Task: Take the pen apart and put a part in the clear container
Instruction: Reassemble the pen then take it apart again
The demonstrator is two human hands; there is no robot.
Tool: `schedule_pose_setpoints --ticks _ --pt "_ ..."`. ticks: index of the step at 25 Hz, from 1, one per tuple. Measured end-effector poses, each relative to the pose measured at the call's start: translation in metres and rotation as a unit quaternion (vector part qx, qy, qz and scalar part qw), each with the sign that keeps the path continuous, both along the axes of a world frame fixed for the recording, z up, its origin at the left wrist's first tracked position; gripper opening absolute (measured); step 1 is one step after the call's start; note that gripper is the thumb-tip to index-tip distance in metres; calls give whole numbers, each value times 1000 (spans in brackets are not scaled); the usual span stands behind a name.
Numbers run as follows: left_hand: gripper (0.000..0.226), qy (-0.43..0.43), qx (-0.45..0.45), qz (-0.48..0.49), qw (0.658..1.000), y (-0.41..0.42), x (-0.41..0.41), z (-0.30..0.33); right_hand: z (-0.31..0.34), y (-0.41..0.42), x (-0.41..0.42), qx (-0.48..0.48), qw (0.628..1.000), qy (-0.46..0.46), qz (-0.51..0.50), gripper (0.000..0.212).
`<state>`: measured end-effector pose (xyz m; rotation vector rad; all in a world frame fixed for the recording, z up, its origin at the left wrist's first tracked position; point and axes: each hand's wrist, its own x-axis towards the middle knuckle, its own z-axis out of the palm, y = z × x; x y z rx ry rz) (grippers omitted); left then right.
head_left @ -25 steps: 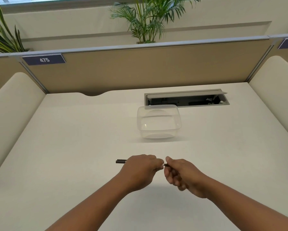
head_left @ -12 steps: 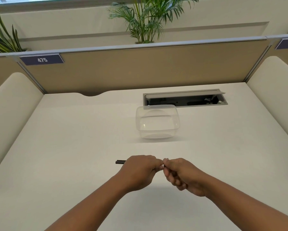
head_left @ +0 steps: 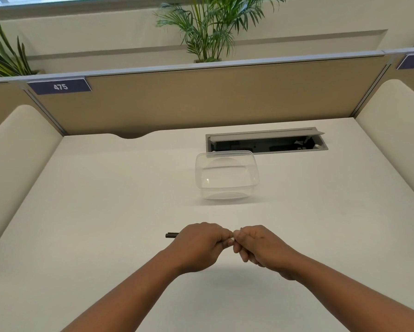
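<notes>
A black pen (head_left: 172, 235) lies level between my two hands, just above the white desk. Only its left end shows, sticking out past my left hand (head_left: 201, 245), which is closed around the barrel. My right hand (head_left: 261, 248) pinches the pen's right end, and the fingertips of both hands touch in the middle. The rest of the pen is hidden inside my fists. The clear container (head_left: 226, 177) stands open and empty on the desk beyond my hands.
A grey cable hatch (head_left: 266, 140) with its lid raised sits behind the container. A tan partition (head_left: 201, 99) with a "475" label closes the back of the desk, with cream padded dividers on both sides. Potted palms stand behind the partition.
My right hand has slid left until its fingertips meet my left hand, covering the short dark stretch of pen that showed between them. The left hand has barely moved.
</notes>
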<state>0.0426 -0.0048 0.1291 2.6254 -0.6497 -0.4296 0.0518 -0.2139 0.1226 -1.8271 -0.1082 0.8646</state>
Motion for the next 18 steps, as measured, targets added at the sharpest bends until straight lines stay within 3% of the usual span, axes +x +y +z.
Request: schedule_pose_setpoints --ticks 4,9,18 --pt "35 1 12 5 1000 1 1 -5 -4 -2 0 -64 992 -104 -9 23" --pt "37 2 19 8 1000 0 2 -10 -5 -4 2 -49 996 -78 -16 19" --pt "35 6 23 2 1000 -1 4 -15 -10 -10 5 -94 987 -133 11 12"
